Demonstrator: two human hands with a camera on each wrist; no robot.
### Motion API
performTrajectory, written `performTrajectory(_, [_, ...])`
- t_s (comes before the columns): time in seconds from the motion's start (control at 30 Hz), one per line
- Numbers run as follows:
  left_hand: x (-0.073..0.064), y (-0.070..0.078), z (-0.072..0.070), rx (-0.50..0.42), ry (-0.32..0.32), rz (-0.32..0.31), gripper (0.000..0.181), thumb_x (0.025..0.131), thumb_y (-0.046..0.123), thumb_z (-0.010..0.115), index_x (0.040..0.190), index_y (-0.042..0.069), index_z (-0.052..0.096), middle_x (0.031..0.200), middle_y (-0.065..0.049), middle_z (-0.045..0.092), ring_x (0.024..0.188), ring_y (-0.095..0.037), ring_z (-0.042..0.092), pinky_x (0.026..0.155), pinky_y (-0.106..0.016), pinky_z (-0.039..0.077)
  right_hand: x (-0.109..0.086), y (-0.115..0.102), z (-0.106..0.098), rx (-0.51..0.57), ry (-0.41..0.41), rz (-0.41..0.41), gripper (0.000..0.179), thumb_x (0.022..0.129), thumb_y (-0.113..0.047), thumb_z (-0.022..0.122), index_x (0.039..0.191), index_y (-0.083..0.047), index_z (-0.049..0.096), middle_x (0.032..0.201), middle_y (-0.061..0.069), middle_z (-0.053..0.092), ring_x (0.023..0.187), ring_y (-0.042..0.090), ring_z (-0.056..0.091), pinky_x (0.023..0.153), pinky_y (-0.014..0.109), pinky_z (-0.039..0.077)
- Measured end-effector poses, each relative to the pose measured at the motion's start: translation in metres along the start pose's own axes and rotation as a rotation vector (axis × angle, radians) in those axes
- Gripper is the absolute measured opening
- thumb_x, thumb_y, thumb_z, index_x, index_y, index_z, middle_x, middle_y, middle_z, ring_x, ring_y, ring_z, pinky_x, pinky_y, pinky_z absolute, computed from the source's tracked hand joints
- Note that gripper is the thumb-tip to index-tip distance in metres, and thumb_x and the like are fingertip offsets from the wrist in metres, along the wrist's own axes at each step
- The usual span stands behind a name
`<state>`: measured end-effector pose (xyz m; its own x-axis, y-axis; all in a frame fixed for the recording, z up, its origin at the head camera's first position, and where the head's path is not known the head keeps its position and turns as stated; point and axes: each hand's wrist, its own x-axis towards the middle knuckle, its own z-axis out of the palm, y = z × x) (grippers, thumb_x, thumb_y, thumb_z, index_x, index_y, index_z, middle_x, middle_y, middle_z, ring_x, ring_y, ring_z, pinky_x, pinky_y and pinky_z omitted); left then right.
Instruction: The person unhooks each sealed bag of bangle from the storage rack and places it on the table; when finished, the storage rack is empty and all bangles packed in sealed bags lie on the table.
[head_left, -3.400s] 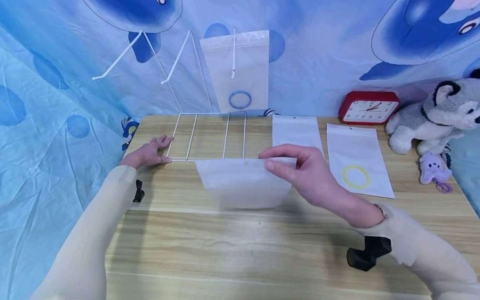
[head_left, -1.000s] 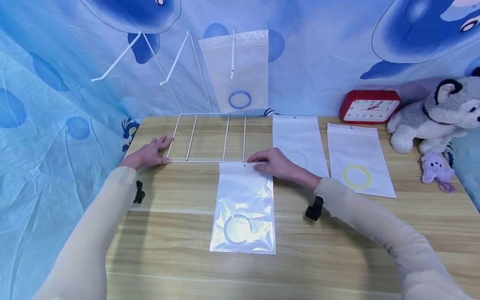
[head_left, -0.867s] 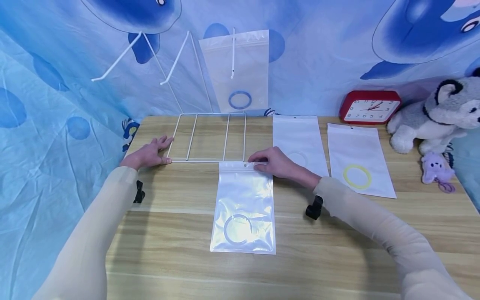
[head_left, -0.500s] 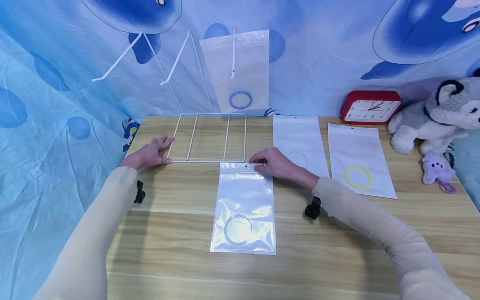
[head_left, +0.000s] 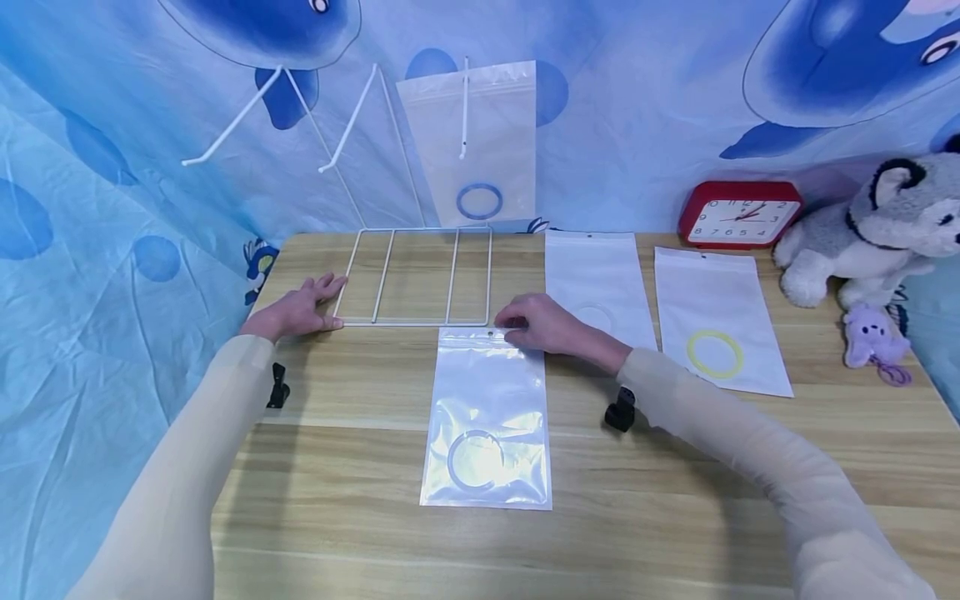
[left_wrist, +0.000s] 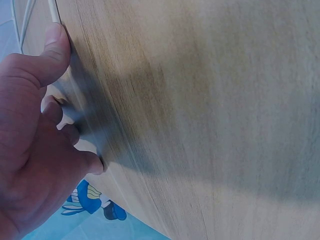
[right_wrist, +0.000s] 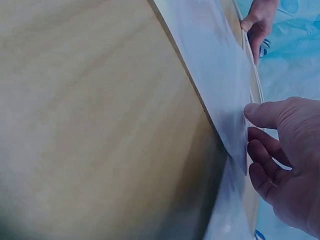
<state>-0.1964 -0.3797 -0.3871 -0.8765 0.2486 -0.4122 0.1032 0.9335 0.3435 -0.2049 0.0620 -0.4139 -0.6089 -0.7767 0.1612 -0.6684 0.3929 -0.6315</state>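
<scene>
A white wire rack (head_left: 412, 323) with upright hooked prongs stands at the back left of the table. My left hand (head_left: 300, 308) rests on its left front corner, fingers spread, the thumb touching the wire in the left wrist view. A clear-front white zip bag (head_left: 487, 392) with a pale ring inside lies flat before the rack. My right hand (head_left: 543, 323) pinches the bag's top edge near the hang hole, thumb on top; in the right wrist view the other fingers are curled beside the edge. Another zip bag (head_left: 465, 125) with a blue ring hangs on the rack's right prong.
To the right lie a zip bag (head_left: 596, 267) with a pale ring, partly behind my right arm, and a zip bag (head_left: 720, 308) with a yellow ring. A red clock (head_left: 738, 215), a plush dog (head_left: 862, 225) and a purple plush charm (head_left: 873, 333) line the right side.
The right hand has brought the bag down from a tilted, lifted position to lie flat before the rack. Since about a second ago only the right hand shifts slightly; the left hand stays put.
</scene>
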Motion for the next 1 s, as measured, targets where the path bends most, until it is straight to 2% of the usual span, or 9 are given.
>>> performTrajectory(0.13, [0.000, 0.000, 0.001, 0.002, -0.001, 0.001, 0.087, 0.097, 0.032, 0.067, 0.159, 0.003, 0.012, 0.161, -0.031, 0.000, 0.140, -0.062, -0.004, 0.109, -0.073, 0.007, 0.003, -0.003, -0.012, 0.024, 0.040, 0.012, 0.025, 0.088, -0.003, 0.073, 0.112, 0.005, 0.072, 0.101, 0.014, 0.071, 0.091, 0.024, 0.065, 0.081, 0.036, 0.054])
performTrajectory(0.23, [0.000, -0.001, 0.001, 0.001, -0.001, 0.001, 0.087, 0.097, 0.031, 0.067, 0.159, 0.003, 0.012, 0.161, -0.031, 0.000, 0.140, -0.062, -0.005, 0.109, -0.073, 0.007, 0.007, -0.006, -0.029, 0.050, 0.109, 0.032, 0.027, 0.090, -0.003, 0.071, 0.115, 0.007, 0.070, 0.106, 0.018, 0.070, 0.094, 0.025, 0.066, 0.083, 0.036, 0.055])
performTrajectory(0.3, [0.000, -0.001, 0.001, -0.002, 0.000, 0.003, 0.088, 0.097, 0.032, 0.067, 0.159, 0.003, 0.012, 0.161, -0.031, 0.000, 0.140, -0.062, -0.005, 0.109, -0.073, 0.007, 0.009, -0.007, -0.044, 0.059, 0.174, 0.031, 0.028, 0.091, -0.001, 0.070, 0.118, 0.008, 0.067, 0.107, 0.020, 0.070, 0.094, 0.027, 0.066, 0.082, 0.036, 0.056])
performTrajectory(0.43, [0.000, -0.002, 0.000, -0.008, -0.001, 0.007, 0.088, 0.097, 0.031, 0.067, 0.159, 0.003, 0.012, 0.161, -0.031, -0.001, 0.140, -0.062, -0.006, 0.109, -0.074, 0.007, 0.018, -0.013, -0.079, 0.087, 0.317, 0.080, 0.033, 0.092, 0.000, 0.068, 0.123, 0.007, 0.063, 0.111, 0.020, 0.068, 0.098, 0.027, 0.065, 0.081, 0.036, 0.056])
performTrajectory(0.53, [-0.001, -0.002, -0.001, -0.005, 0.000, 0.011, 0.088, 0.097, 0.031, 0.067, 0.159, 0.003, 0.011, 0.161, -0.031, -0.002, 0.139, -0.062, -0.006, 0.108, -0.074, 0.007, 0.028, -0.019, -0.106, 0.146, 0.420, 0.138, 0.037, 0.093, 0.000, 0.067, 0.129, 0.005, 0.060, 0.118, 0.019, 0.066, 0.106, 0.026, 0.064, 0.087, 0.034, 0.055])
performTrajectory(0.7, [-0.001, -0.003, -0.001, -0.003, 0.001, 0.015, 0.087, 0.097, 0.031, 0.067, 0.159, 0.002, 0.012, 0.161, -0.031, -0.001, 0.140, -0.061, -0.005, 0.109, -0.074, 0.007, 0.045, -0.029, -0.144, 0.212, 0.576, 0.160, 0.039, 0.095, -0.004, 0.066, 0.133, 0.003, 0.058, 0.125, 0.017, 0.063, 0.115, 0.025, 0.062, 0.095, 0.032, 0.051])
performTrajectory(0.9, [0.001, -0.003, 0.000, 0.000, -0.003, 0.006, 0.089, 0.097, 0.034, 0.067, 0.159, 0.004, 0.011, 0.162, -0.030, -0.002, 0.141, -0.060, -0.006, 0.109, -0.073, 0.008, 0.057, -0.034, -0.170, 0.216, 0.629, 0.155, 0.044, 0.095, -0.005, 0.067, 0.137, 0.003, 0.055, 0.133, 0.017, 0.059, 0.121, 0.026, 0.059, 0.101, 0.030, 0.047])
performTrajectory(1.0, [0.002, -0.003, 0.000, -0.002, -0.006, -0.001, 0.088, 0.097, 0.033, 0.066, 0.160, 0.006, 0.010, 0.162, -0.029, -0.002, 0.141, -0.060, -0.006, 0.110, -0.072, 0.007, 0.063, -0.035, -0.177, 0.229, 0.642, 0.188, 0.045, 0.095, -0.005, 0.067, 0.138, 0.002, 0.054, 0.135, 0.016, 0.058, 0.122, 0.024, 0.058, 0.100, 0.027, 0.047])
